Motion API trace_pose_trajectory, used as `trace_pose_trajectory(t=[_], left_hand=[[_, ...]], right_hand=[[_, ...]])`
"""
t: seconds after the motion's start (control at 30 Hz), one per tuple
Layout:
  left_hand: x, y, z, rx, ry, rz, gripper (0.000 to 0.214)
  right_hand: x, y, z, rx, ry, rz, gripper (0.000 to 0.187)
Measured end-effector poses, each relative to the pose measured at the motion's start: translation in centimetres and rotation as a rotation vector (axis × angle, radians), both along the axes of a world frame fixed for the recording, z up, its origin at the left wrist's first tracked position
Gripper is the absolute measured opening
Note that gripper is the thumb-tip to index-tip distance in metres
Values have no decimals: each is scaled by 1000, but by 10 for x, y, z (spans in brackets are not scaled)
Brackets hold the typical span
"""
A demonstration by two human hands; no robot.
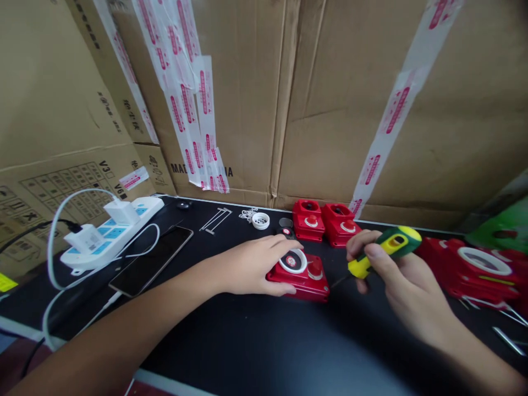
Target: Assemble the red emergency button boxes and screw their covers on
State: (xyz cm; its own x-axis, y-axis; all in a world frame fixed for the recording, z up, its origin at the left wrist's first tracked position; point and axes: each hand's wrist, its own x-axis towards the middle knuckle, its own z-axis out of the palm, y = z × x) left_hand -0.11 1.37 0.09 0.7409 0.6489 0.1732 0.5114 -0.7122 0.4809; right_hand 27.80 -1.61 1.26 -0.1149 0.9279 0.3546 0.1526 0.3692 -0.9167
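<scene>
My left hand is wrapped over the left side of a red box lying on the black table. Set in its top are a white ring around a dark disc and a red knob. In my right hand is a screwdriver with a yellow and green handle. Its thin shaft slants down to the left, with the tip close to the box's right corner; whether they touch I cannot tell. Just behind the box lies a small dark round part.
Behind stand two more red boxes, near a white round cup of small parts. Metal brackets, a phone and a power strip with cables lie left. Red housings sit right. Cardboard walls the back.
</scene>
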Motion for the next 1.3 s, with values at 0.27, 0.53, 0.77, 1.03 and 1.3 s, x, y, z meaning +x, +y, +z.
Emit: trace_pose_trajectory(t=[0.27, 0.53, 0.77, 1.03, 1.3], left_hand=[[0, 1, -4, -2, 25, 30, 72], [2, 0, -2, -14, 33, 24, 71], [2, 1, -3, -13, 20, 24, 68], [1, 2, -3, -55, -17, 11, 70], [2, 2, -2, -58, -30, -9, 70]], right_hand=[[6, -4, 7, 61, 102, -7, 36], [1, -9, 2, -29, 82, 91, 35], [1, -10, 4, -33, 69, 70, 38], [3, 2, 4, -264, 142, -16, 50], [6, 9, -2, -342, 199, -46, 52]])
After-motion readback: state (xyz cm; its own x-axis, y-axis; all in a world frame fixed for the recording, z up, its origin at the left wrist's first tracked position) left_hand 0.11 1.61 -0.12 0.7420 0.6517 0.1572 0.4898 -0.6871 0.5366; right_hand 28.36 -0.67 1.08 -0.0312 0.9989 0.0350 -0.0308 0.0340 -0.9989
